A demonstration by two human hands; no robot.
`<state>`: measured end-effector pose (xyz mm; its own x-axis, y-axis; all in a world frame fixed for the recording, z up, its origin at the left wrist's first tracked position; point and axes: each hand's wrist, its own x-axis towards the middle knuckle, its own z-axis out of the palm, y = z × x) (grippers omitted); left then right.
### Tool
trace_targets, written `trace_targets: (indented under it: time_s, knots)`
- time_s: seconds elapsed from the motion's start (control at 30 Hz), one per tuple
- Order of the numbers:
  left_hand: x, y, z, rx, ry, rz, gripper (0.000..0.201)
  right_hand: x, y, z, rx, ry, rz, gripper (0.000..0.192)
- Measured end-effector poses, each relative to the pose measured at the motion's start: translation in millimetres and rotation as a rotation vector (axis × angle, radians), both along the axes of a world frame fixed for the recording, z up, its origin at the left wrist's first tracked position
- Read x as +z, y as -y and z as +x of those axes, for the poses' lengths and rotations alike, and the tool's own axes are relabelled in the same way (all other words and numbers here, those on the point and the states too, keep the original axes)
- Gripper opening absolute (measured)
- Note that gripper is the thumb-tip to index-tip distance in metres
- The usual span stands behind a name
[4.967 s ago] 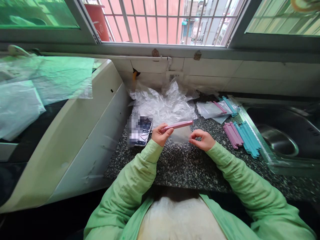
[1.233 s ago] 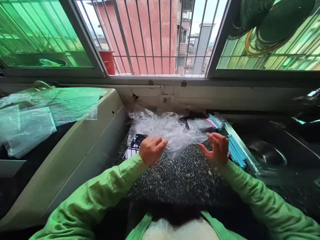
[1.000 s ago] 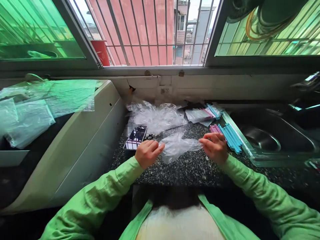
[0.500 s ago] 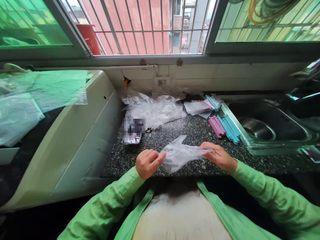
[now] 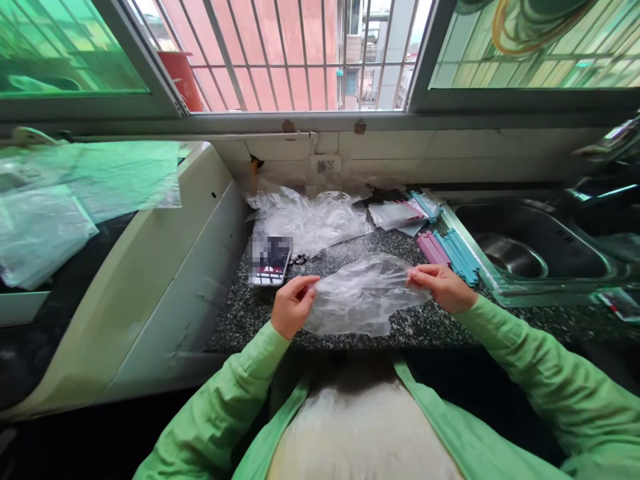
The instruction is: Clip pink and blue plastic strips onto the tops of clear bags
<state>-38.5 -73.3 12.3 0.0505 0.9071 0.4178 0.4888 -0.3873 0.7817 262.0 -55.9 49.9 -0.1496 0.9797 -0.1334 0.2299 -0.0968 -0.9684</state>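
A clear, crinkled plastic bag (image 5: 363, 297) is stretched between my two hands, over the front of the speckled dark counter (image 5: 235, 323). My left hand (image 5: 294, 305) pinches its left end between thumb and fingers. At the opposite end my right hand (image 5: 443, 287) is closed in a pinch on the plastic. Behind the bag lies a heap of more clear plastic bags (image 5: 313, 217). A phone (image 5: 273, 261), partly blurred out, rests left of the bag, beyond my left hand. Pink strips (image 5: 433, 249) and blue strips (image 5: 457, 257) lie just past my right hand.
At the right is a metal sink (image 5: 545, 240) with a faucet (image 5: 600, 157). Flat packets (image 5: 397, 215) with more strips lie at the back. A large pale appliance (image 5: 170, 287) bounds the counter's left side, with plastic sheets (image 5: 100, 173) on top. A barred window (image 5: 300, 60) is ahead.
The plastic bag was bunched and is now spread wider and flatter between my hands. My left hand has risen slightly, and my right hand has moved up a little too.
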Motion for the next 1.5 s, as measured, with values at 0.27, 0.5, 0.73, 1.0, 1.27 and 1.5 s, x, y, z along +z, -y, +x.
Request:
trace_targets:
  time_s: [0.27,0.5,0.73,1.0,1.27,1.5]
  knots:
    - [-12.5,-3,7,-0.036,0.076,-0.299,0.027,-21.1,-11,-1,-0.027,0.013,-0.043,0.045]
    - [-14.7,-19,20,-0.060,-0.229,-0.262,0.028,-24.6,-20,1,-0.011,0.049,-0.009,0.047]
    - [0.3,-38,24,-0.069,-0.636,0.268,0.027,-18.6,-28,4,0.024,0.053,0.012,0.046]
    - [-0.9,-60,37,-0.131,-0.673,0.222,0.021,-17.2,-36,6,0.079,0.061,0.020,0.046]
    - [25.8,-68,30,-0.231,0.341,-0.505,0.032,-8.0,-54,12,0.060,-0.039,0.012,0.042]
    - [30.1,-78,22,-0.151,0.675,-0.746,0.029,-10.5,-78,0,-0.096,-0.139,-0.006,0.044]
